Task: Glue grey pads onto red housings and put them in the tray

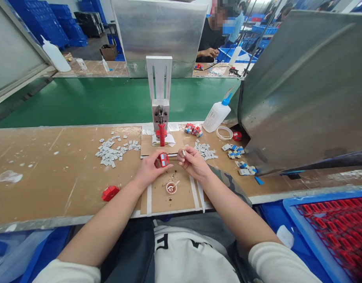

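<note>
My left hand [148, 169] grips a small red toy car [164, 159] with pale window areas between thumb and fingers. To its right, my right hand [195, 162] pinches a small whitish piece [183, 153], too small to make out fully. The hands are a short gap apart over the brown work board [157, 196]. Below them sits a small round cup [171, 188] with reddish contents and a white stick in it. Behind the hands stands a metal clamp press [160, 86] with a red handle [161, 135]. Another red toy part [110, 193] lies beside my left forearm.
Loose grey pieces [110, 152] lie at left, more grey pieces [204, 150] at right. A white squeeze bottle [216, 117] and tape roll [224, 133] stand behind. A metal panel [304, 86] borders the right. A blue crate [295, 208] holds red parts. Across the green belt [104, 98] sits a co-worker [212, 39].
</note>
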A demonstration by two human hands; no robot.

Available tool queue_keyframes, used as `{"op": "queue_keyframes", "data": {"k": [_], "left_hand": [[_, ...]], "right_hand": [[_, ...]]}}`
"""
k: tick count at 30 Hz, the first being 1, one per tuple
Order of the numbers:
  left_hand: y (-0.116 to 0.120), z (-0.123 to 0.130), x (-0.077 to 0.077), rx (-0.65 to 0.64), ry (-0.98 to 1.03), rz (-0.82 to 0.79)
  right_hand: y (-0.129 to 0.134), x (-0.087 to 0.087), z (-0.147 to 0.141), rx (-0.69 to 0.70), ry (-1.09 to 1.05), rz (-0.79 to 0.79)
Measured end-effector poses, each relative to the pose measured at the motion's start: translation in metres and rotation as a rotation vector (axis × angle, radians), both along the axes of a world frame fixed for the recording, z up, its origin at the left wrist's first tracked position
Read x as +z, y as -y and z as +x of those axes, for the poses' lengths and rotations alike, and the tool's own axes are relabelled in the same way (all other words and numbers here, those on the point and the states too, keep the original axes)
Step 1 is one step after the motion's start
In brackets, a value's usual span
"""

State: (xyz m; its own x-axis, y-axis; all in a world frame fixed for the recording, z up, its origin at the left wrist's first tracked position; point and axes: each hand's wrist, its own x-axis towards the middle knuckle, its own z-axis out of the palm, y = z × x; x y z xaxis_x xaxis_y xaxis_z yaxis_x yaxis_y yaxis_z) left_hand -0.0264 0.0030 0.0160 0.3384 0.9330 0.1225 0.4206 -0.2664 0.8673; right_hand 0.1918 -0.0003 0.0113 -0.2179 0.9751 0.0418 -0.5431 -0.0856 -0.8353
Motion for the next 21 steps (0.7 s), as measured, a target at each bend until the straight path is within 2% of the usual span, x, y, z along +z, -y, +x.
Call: {"op": "queue_keyframes", "data": {"k": [3, 6, 10, 14, 18, 21], "left_hand": [[0.001, 0.0, 0.002, -0.007, 0.009, 0.012], [0.001, 0.001, 0.002, -0.015, 0.0, 0.033], [0.0, 0.001, -0.001, -0.021, -0.032, 0.053], [-0.001, 0.001, -0.004, -0.021, -0.075, 0.059], [-0.002, 0.001, -0.006, -0.021, -0.073, 0.053], [-0.003, 0.002, -0.007, -0.026, -0.062, 0.063]], "right_hand": [[0.0, 0.003, 0.005, 0.031, -0.121, 0.011], [0.0, 0.004, 0.008, 0.006, -0.08, 0.038], [0.003, 0.001, 0.003, -0.074, 0.304, 0.126], [0.008, -0.003, -0.005, -0.21, 0.693, 0.388], [0.011, -0.006, -0.012, -0.274, 0.837, 0.579], [0.01, -0.009, -0.014, -0.275, 0.871, 0.617]]}}
